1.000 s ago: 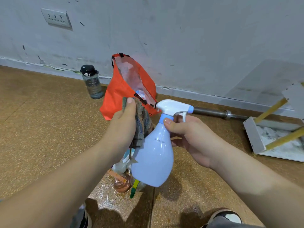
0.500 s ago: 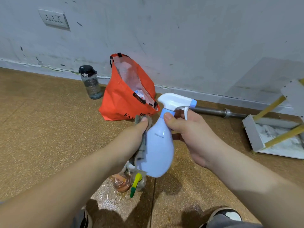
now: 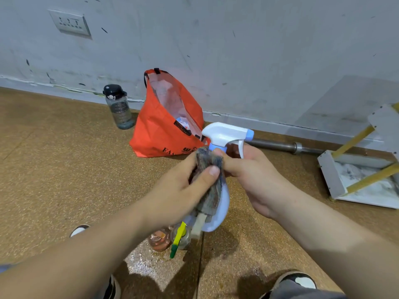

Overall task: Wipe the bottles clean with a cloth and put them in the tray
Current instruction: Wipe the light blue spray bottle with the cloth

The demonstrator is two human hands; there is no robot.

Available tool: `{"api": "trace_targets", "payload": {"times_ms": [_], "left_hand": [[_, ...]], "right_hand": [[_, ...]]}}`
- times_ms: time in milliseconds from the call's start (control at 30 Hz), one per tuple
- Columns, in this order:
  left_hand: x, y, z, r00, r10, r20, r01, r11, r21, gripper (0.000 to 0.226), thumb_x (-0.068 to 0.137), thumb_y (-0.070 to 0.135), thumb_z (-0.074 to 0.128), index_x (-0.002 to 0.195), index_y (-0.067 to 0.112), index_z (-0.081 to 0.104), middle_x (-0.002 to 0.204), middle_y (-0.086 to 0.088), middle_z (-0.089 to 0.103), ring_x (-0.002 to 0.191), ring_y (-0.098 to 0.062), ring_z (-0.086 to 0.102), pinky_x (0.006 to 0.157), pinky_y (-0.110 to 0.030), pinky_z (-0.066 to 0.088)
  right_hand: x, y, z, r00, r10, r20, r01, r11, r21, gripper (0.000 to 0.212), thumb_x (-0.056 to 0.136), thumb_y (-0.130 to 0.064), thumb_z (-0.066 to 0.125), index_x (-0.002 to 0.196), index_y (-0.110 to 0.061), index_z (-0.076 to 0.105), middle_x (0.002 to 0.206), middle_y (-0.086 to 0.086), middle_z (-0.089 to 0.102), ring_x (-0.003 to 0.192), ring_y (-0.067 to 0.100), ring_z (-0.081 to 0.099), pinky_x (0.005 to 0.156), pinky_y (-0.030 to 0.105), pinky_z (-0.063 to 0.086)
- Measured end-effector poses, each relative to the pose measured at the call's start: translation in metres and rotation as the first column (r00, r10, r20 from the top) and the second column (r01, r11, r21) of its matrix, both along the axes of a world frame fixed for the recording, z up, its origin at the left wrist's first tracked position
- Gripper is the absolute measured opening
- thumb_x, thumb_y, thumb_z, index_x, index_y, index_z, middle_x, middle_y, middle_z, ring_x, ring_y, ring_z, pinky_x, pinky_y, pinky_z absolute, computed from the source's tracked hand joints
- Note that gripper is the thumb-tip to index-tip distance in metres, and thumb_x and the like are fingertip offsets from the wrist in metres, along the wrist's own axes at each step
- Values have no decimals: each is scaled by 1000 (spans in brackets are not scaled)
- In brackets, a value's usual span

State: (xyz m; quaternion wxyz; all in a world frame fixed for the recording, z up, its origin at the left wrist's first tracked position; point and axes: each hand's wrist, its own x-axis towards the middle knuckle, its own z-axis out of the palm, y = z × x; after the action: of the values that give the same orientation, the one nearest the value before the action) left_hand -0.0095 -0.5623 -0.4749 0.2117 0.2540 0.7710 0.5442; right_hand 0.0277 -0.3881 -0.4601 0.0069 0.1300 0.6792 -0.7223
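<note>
Pale-blue plastic spray bottle hangs in front of the orange fabric bag, left hand pinching a grey striped cloth against it, right hand gripping its neck. It could slip if wet, or the trigger fire. Speckled brown floor glistens nearer than the bag; scuffed grey wall behind.

A person's left hand grips a grey striped cloth, the thumb pressing it against the side of a pale blue plastic spray bottle with a white trigger head. The right hand holds the bottle's neck just under the trigger, above a brown speckled floor. Behind them, an orange fabric bag and a dark clear water bottle stand by a grey wall.
</note>
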Motion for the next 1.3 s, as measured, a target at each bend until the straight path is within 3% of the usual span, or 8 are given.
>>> {"api": "trace_targets", "payload": {"times_ms": [100, 167, 400, 600, 800, 900, 1033, 1300], "left_hand": [[-11, 0, 13, 791, 47, 610, -137, 985, 101, 56, 87, 65, 57, 115, 21, 76, 114, -7, 78, 104, -25, 74, 91, -41, 60], [-13, -2, 12, 689, -11, 725, -114, 986, 124, 55, 86, 65, 62, 114, 20, 79, 119, -12, 76, 110, -32, 72, 103, -44, 54], [-2, 2, 7, 736, -44, 676, -70, 988, 141, 64, 74, 48, 82, 120, 5, 71, 117, -22, 74, 102, -36, 72, 96, -48, 57], [12, 12, 5, 836, 183, 517, -286, 950, 125, 50, 69, 57, 82, 104, 23, 76, 99, -4, 80, 89, -25, 76, 78, -37, 58], [27, 14, -13, 533, 137, 835, -441, 887, 136, 56, 85, 52, 75, 131, 20, 65, 119, -15, 75, 90, -33, 70, 79, -53, 56], [16, 14, -10, 502, 159, 850, -467, 877, 112, 54, 90, 53, 70, 132, 18, 67, 119, -12, 76, 95, -33, 70, 84, -56, 58], [6, 8, -4, 471, 141, 871, -448, 889, 98, 51, 88, 56, 71, 123, 18, 75, 119, -12, 75, 112, -39, 70, 108, -61, 46], [7, -1, 4, 416, 34, 909, -326, 938, 115, 51, 92, 62, 59, 109, 16, 75, 94, -21, 71, 67, -34, 72, 46, -27, 47]], "right_hand": [[0, 3, 0, 999, 39, 0, -39, 997, -60, 30, 97, -20, 66, 121, -3, 70, 116, 16, 75, 93, 24, 68, 79, 30, 52], [-1, 4, 1, 999, 47, 23, -45, 995, -84, 30, 98, -21, 65, 121, -1, 68, 105, 12, 74, 84, 21, 65, 70, 28, 48], [0, 11, 2, 996, 15, 83, -5, 994, -109, 32, 97, -25, 67, 123, -7, 70, 124, 21, 71, 102, 27, 66, 95, 45, 46], [-4, 11, 14, 979, -179, 93, 188, 978, -94, 10, 101, -19, 63, 102, -12, 70, 85, 2, 73, 76, 17, 65, 72, 35, 48], [-3, 0, 2, 919, -385, 84, 390, 918, -63, 7, 102, -22, 64, 103, -19, 70, 81, -13, 74, 71, 2, 67, 63, 23, 49], [-6, 4, 6, 943, -328, 57, 324, 944, 63, 11, 99, -30, 65, 99, -22, 71, 77, -15, 71, 75, 6, 65, 66, 26, 45], [-8, 30, 27, 988, -151, 37, 154, 983, -96, 30, 81, -33, 65, 107, -19, 68, 86, 0, 63, 79, 19, 57, 67, 33, 39], [2, 38, 24, 995, 98, 35, -89, 973, -211, 43, 87, -20, 61, 124, 1, 68, 108, 6, 68, 98, 24, 54, 79, 38, 39]]}}
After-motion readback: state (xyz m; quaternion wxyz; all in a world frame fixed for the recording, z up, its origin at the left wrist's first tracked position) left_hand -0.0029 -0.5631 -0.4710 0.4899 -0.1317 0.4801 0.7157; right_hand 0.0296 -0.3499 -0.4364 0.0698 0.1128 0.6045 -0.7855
